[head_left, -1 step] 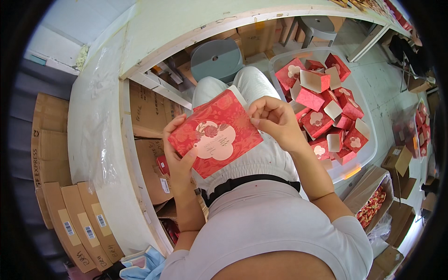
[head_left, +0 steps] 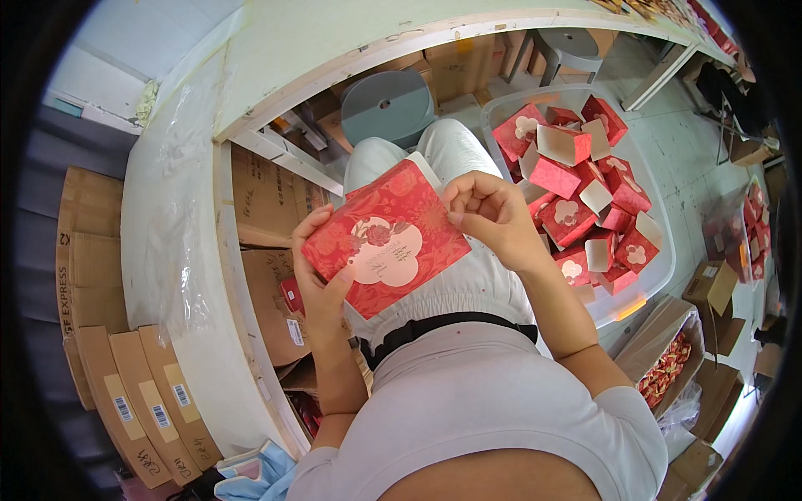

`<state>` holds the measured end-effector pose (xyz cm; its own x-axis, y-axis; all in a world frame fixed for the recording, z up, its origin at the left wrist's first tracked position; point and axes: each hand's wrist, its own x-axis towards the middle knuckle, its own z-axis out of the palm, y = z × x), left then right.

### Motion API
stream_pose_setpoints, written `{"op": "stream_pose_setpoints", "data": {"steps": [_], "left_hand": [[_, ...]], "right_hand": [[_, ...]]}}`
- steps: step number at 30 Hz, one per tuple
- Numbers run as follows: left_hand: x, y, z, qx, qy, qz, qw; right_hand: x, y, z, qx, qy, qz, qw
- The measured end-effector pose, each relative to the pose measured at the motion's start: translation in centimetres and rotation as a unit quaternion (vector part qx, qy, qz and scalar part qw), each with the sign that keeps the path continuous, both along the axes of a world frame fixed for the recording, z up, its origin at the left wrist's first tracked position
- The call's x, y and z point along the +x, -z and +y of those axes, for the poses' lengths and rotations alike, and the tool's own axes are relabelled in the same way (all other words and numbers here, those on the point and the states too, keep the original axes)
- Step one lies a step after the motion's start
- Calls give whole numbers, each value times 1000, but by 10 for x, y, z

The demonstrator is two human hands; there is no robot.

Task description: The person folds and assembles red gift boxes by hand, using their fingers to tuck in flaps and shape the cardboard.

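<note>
Over my lap I hold a red floral gift box with a pale pink flower-shaped panel on its face. A white flap sticks up along its upper right edge. My left hand grips its left end, thumb on the printed face and fingers behind. At the right end, my right hand has thumb and forefinger pinched together at the box's edge, the other fingers curled. How far those fingertips reach around the edge is hard to make out.
On my right stands a clear plastic tub heaped with similar red boxes, several with open ends. A grey-green stool sits beyond my knees. The white table borders my left and front. Brown cartons stand at far left; an open carton lies right.
</note>
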<state>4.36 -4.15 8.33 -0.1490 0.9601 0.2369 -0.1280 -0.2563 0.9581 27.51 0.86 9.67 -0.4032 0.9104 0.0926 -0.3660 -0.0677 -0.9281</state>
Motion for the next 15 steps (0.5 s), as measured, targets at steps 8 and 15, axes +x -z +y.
{"op": "stream_pose_setpoints", "data": {"steps": [8,15], "left_hand": [[2,1,0,16,-5,44,999],[3,4,0,72,-19,114,991]], "right_hand": [[-8,8,-1,-33,31,-3,999],[-8,14,-3,-10,39,-28,999]]}}
